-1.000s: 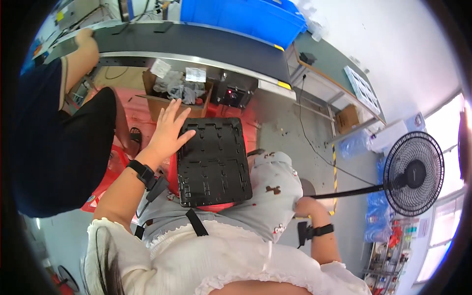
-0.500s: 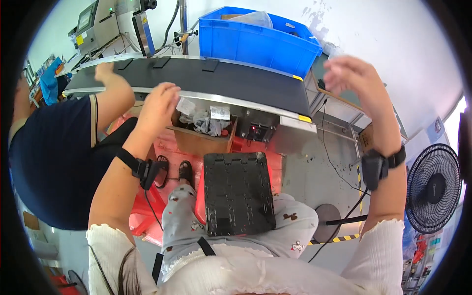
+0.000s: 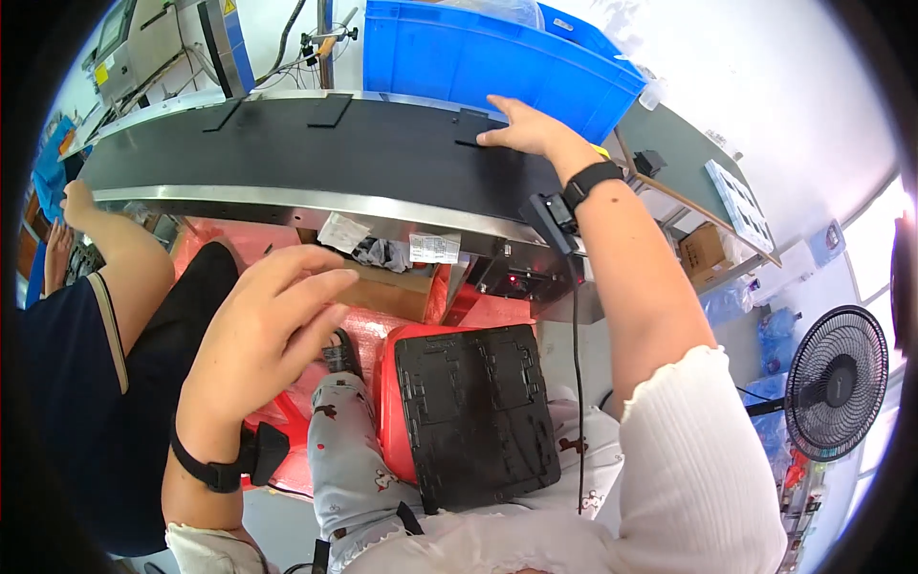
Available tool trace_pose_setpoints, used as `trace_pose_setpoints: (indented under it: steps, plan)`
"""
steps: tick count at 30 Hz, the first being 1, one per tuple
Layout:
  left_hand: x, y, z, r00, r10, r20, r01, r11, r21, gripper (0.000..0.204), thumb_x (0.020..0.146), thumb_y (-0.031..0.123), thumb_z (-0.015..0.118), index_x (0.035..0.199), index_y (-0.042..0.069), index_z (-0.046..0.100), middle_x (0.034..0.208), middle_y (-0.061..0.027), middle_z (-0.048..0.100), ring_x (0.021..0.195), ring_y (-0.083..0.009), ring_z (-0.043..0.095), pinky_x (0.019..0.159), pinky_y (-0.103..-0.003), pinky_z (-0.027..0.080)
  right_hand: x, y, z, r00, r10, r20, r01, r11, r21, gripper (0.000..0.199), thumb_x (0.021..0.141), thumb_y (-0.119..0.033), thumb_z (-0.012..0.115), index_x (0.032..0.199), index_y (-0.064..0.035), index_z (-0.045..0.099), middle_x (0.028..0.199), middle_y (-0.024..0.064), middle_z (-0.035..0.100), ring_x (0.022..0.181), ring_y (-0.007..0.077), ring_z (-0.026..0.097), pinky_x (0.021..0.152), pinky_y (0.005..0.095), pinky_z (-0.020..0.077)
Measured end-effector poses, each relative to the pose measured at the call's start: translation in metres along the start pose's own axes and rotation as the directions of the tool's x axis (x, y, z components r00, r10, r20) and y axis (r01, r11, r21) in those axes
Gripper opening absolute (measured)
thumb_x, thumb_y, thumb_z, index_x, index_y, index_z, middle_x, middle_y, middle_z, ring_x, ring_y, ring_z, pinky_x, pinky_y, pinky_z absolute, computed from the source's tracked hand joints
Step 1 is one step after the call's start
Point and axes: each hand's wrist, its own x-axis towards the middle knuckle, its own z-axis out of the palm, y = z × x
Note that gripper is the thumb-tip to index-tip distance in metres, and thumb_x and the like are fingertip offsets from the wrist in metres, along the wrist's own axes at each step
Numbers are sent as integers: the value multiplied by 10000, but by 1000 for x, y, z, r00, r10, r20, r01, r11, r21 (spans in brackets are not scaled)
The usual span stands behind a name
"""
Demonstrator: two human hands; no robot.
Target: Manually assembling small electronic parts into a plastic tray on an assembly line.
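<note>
My right hand [image 3: 531,132] reaches over the far side of the black conveyor belt [image 3: 287,158]. Its fingers and thumb are spread at the right edge of a thin flat black piece [image 3: 471,124] lying on the belt; contact is hard to tell. Two more flat black pieces lie farther left, one in the middle [image 3: 330,111] and one beyond it [image 3: 221,116]. In front of the belt my left hand [image 3: 273,320] hovers with fingers apart, holding nothing. A black ridged panel [image 3: 478,416] rests across my lap and a red stool.
A blue crate [image 3: 488,62] stands behind the belt. Under the belt is a cardboard box [image 3: 382,292] with grey plastic bags. A co-worker [image 3: 67,402] sits at the left, one arm by the belt's left end. A black fan [image 3: 837,383] stands at the right.
My right hand has come in from the right, over the belt to a black piece. My left hand has drawn back nearer. The black pieces sit differently; the co-worker's arm has left the belt top.
</note>
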Motion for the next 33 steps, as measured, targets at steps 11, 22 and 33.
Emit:
trace_pose_setpoints:
  steps: [11, 22, 33]
  plan:
    - [-108, -29, 53, 593, -398, 700, 416, 896, 156, 294, 798, 133, 611, 1065, 25, 551, 993, -163, 573, 853, -268, 597, 731, -344, 478, -23, 27, -15, 991, 49, -128, -41, 997, 67, 596, 641, -311, 785, 1085, 37, 593, 1017, 193, 625, 982, 341, 590, 906, 381, 456]
    - [-111, -23, 0, 489, -676, 551, 620, 714, 326, 239, 815, 104, 595, 1034, 10, 577, 906, -145, 596, 797, -250, 623, 674, -335, 500, -1, -25, -15, 996, 86, 11, -62, 625, 778, 295, 867, -184, 624, 1100, -14, 564, 915, 75, 622, 773, 164, 604, 681, 305, 509]
    - [-123, -30, -25, 287, -823, 490, 857, 449, 253, 189, 833, 76, 580, 1003, -4, 602, 819, -127, 619, 740, -232, 649, 618, -326, 522, 67, -17, 31, 930, 223, 291, -92, 911, -403, 531, 861, -428, 493, 1207, -40, 601, 1287, 161, 550, 1205, 347, 498, 1018, 436, 358]
